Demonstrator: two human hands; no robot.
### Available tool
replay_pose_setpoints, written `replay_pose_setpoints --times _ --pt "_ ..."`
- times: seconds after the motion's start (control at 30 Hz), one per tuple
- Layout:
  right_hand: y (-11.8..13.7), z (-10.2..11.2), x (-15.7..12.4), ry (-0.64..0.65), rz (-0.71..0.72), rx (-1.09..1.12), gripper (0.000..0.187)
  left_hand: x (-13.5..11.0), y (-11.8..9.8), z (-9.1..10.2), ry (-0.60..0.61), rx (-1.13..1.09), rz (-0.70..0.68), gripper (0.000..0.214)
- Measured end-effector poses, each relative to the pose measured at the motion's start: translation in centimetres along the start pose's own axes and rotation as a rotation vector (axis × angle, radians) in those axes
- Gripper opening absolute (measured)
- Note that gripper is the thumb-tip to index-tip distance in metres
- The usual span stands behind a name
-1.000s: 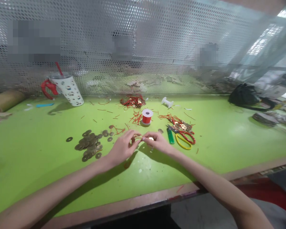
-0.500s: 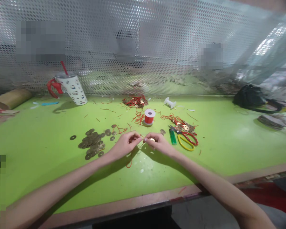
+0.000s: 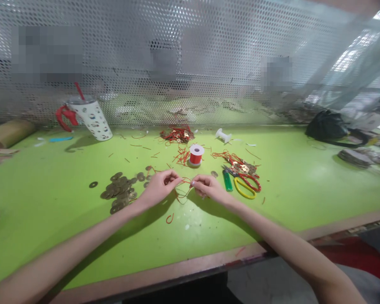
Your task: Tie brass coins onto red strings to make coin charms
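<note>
Between my hands runs a thin red cord (image 3: 186, 181), with a loop of it hanging below. My left hand (image 3: 163, 184) pinches one part of the cord between thumb and fingertips. Opposite it, my right hand (image 3: 207, 186) pinches the cord too, its other fingers curled. To the left lies a pile of brass coins with holes (image 3: 122, 185). A spool of red cord (image 3: 196, 156) stands just beyond my hands. Right of them are a green lighter (image 3: 227, 181) and scissors (image 3: 245, 188) with one red and one yellow handle.
Red-corded coins lie in a heap at the back (image 3: 177, 135) and in another bunch (image 3: 240, 164) at right. A white empty spool (image 3: 223, 135), a lidded tumbler (image 3: 96, 120) and a black bag (image 3: 327, 126) stand near the perforated metal screen (image 3: 209, 101). Cord scraps litter the green table (image 3: 139, 245).
My hands have drawn slightly apart, and more cord now shows between them. The gold piece seen by my right fingers is hidden now. The whole view has shifted a little.
</note>
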State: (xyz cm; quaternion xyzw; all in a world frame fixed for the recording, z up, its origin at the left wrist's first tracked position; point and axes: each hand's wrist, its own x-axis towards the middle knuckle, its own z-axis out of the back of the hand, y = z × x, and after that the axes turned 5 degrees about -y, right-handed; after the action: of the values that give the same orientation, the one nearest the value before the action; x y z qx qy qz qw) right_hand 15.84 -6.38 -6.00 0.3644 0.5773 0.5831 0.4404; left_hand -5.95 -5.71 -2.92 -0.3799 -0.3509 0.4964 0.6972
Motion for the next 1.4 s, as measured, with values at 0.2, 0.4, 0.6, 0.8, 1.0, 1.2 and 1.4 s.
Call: replay_pose_setpoints --times 0.2,0.4,0.6,0.8,1.0,1.2,1.4 --pt "0.1 0.0 0.0 -0.039 -0.018 0.000 0.040 -0.3 0.1 0.0 -0.060 0.127 -0.084 0.022" --pt "0.1 -0.7 -0.1 -0.113 -0.005 0.075 0.042 -2.5 -0.5 -1.4 -0.169 0.270 -0.356 0.019" --pt "0.1 -1.8 -0.4 -0.164 -0.018 0.164 0.037 -3.3 -0.6 -3.2 0.088 -0.115 0.054 0.022" --pt "0.1 -2.1 -0.7 -0.200 -0.049 0.151 0.032 -3.0 0.7 -3.6 0.038 -0.045 -0.052 0.023" --pt "-0.3 -2.0 -0.4 -0.225 -0.037 0.107 0.031 -3.3 0.9 -3.9 0.052 -0.021 -0.097 0.022" --pt "-0.4 -1.7 -0.1 -0.274 -0.032 0.058 0.033 -3.4 1.1 -4.1 0.032 0.001 -0.125 0.020" --pt "-0.3 -1.7 0.1 -0.277 0.022 -0.003 0.038 -3.6 1.5 -4.3 0.036 0.042 -0.163 0.020"
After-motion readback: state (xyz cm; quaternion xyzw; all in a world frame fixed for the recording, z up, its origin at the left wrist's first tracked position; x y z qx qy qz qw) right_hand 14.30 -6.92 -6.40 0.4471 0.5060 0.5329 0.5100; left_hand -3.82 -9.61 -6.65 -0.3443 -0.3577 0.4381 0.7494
